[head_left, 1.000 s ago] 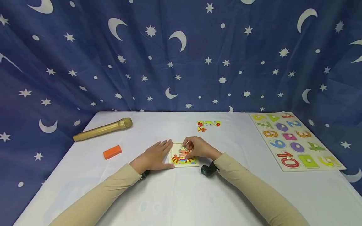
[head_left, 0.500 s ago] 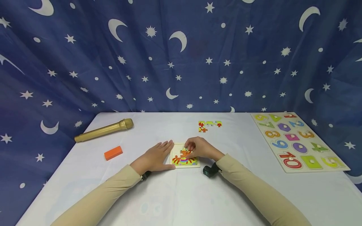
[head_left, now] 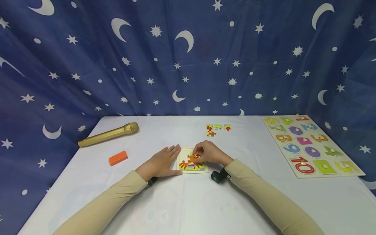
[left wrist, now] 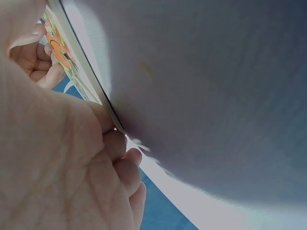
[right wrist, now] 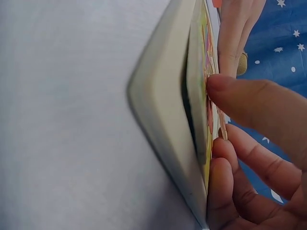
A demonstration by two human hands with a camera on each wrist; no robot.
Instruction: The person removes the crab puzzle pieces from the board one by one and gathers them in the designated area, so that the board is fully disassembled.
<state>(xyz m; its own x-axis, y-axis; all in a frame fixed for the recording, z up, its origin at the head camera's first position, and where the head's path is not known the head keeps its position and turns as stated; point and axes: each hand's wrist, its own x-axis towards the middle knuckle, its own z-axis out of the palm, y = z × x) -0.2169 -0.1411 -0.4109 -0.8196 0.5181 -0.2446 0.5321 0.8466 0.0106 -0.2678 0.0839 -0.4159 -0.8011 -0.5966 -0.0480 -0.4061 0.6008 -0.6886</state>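
Observation:
A small square wooden jigsaw board (head_left: 184, 152) lies on the white table, its lower part filled with pieces showing an orange animal. My left hand (head_left: 160, 164) rests flat at the board's left side, fingers spread forward and thumb along the near corner. Over the board's right half, my right hand (head_left: 211, 152) pinches an orange puzzle piece (head_left: 192, 158) that sits against the pieces below it. In the right wrist view the thumb (right wrist: 254, 96) touches the picture surface, and a thin piece edge (right wrist: 223, 125) shows by the fingertips. The right hand hides part of the board.
Several loose puzzle pieces (head_left: 210, 133) lie behind the board. A gold microphone (head_left: 108, 134) and an orange block (head_left: 118, 158) are on the left. A number-and-shape peg board (head_left: 311, 147) lies at right. A blue star-patterned curtain (head_left: 188, 65) hangs behind the table.
The orange piece under my right fingers has shifted slightly and now lines up with the animal's body below. The left hand has stayed in place on the board.

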